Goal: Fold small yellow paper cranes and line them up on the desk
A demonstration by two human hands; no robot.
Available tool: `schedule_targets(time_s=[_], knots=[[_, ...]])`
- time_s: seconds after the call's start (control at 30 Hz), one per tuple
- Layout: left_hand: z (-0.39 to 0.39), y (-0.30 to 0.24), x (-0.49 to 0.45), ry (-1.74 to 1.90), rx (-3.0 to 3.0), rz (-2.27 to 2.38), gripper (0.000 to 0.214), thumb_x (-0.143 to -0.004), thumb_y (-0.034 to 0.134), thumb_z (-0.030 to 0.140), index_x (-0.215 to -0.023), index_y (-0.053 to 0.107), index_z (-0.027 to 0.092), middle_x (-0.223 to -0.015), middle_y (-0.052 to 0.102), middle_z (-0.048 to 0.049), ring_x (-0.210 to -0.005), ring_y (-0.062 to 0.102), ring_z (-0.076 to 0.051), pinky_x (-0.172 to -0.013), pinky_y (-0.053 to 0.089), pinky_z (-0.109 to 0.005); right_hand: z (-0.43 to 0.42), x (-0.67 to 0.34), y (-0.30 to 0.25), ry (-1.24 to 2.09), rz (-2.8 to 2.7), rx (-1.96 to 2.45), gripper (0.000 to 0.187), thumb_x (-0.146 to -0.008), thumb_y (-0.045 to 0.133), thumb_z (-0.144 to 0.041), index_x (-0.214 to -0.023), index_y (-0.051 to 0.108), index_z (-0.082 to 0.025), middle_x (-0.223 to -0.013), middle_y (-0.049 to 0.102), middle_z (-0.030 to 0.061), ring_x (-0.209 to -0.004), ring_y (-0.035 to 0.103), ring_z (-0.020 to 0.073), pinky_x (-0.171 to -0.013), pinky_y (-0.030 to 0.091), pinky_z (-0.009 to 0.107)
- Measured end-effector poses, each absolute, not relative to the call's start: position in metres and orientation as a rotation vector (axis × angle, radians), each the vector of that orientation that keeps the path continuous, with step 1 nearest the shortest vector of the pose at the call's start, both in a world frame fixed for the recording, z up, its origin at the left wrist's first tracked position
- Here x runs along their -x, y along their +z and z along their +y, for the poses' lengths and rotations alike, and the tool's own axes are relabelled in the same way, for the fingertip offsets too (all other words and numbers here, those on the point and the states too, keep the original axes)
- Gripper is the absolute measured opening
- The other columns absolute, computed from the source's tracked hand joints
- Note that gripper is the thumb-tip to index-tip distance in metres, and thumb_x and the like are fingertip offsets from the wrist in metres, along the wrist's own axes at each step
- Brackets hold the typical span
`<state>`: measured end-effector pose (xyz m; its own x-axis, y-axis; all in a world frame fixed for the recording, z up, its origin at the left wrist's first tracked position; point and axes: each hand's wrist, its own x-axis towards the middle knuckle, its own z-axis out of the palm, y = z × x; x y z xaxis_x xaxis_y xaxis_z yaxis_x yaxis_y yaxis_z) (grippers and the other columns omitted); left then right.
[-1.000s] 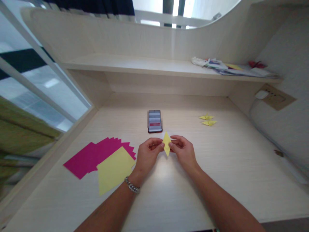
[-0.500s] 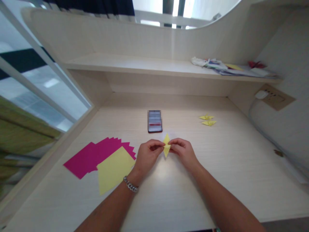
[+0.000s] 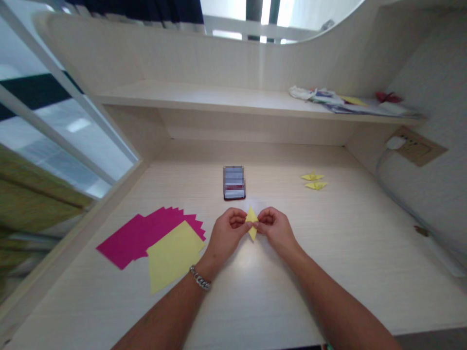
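Note:
A small folded yellow paper [image 3: 251,214], shaped like a narrow diamond, is held upright over the middle of the desk. My left hand [image 3: 230,231] pinches its left side, the thumb lying across the front. From the right, my right hand [image 3: 276,227] grips it too, and the two thumbs nearly meet at its centre. The fingertips behind the paper are partly hidden. Just beyond the hands lies a phone [image 3: 234,183] with its screen lit and blurred. Two folded yellow paper pieces [image 3: 314,182] with pointed ends rest farther back on the right.
Left of my arm, magenta paper sheets [image 3: 127,240] lie fanned out, with yellow paper [image 3: 173,257] overlapping them. A shelf [image 3: 204,99] spans the back, papers [image 3: 328,98] piled at its right. A cable [image 3: 397,199] hangs from the wall socket [image 3: 419,146].
My thumbs have moved onto the front of the folded paper, close together at its centre. The paper has tilted slightly, its lower tip shifting right and down.

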<state>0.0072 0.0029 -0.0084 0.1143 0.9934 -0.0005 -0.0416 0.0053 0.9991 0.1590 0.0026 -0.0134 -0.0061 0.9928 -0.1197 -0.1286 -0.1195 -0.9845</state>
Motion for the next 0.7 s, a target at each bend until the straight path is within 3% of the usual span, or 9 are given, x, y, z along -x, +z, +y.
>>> schedule_targets(time_s=[0.17, 0.37, 0.57, 0.7], knots=[[0.001, -0.007, -0.009, 1.180, -1.201, 1.161, 0.026, -0.065, 0.073, 0.019, -0.084, 0.056, 0.017, -0.071, 0.067, -0.0015, -0.064, 0.065, -0.015, -0.060, 0.051, -0.024, 0.002, -0.156, -0.012, 1.329, -1.002, 1.219, 0.029, -0.055, 0.076, -0.023, -0.070, 0.052, -0.020, -0.058, 0.059, -0.0036, -0.052, 0.055, 0.0117, -0.053, 0.043, 0.024], [-0.003, 0.002, -0.011, 1.283, -1.166, 1.195, 0.030, -0.069, 0.071, 0.021, -0.093, 0.055, 0.016, -0.069, 0.068, -0.0011, -0.063, 0.066, -0.016, -0.060, 0.051, -0.026, -0.004, -0.149, -0.003, 1.382, -0.896, 1.125, 0.045, -0.058, 0.077, -0.030, -0.096, 0.053, -0.021, -0.064, 0.064, -0.0032, -0.059, 0.060, 0.0140, -0.062, 0.048, 0.028], [-0.001, 0.005, -0.008, 1.251, -1.152, 1.092, 0.045, -0.066, 0.074, 0.024, -0.106, 0.057, 0.015, -0.071, 0.067, -0.0005, -0.066, 0.065, -0.015, -0.063, 0.051, -0.025, -0.005, -0.152, -0.005, 1.436, -1.134, 1.178, 0.023, -0.064, 0.073, -0.035, -0.069, 0.061, -0.017, -0.063, 0.061, -0.0006, -0.058, 0.056, 0.0131, -0.058, 0.044, 0.026], [0.001, 0.007, -0.006, 1.208, -1.132, 1.091, 0.040, -0.065, 0.075, 0.026, -0.101, 0.061, 0.015, -0.079, 0.069, -0.0034, -0.070, 0.065, -0.015, -0.062, 0.050, -0.024, -0.003, -0.160, -0.006, 1.446, -1.243, 1.211, 0.018, -0.066, 0.071, -0.031, -0.070, 0.062, -0.017, -0.064, 0.061, -0.0007, -0.059, 0.055, 0.0130, -0.059, 0.044, 0.027]])
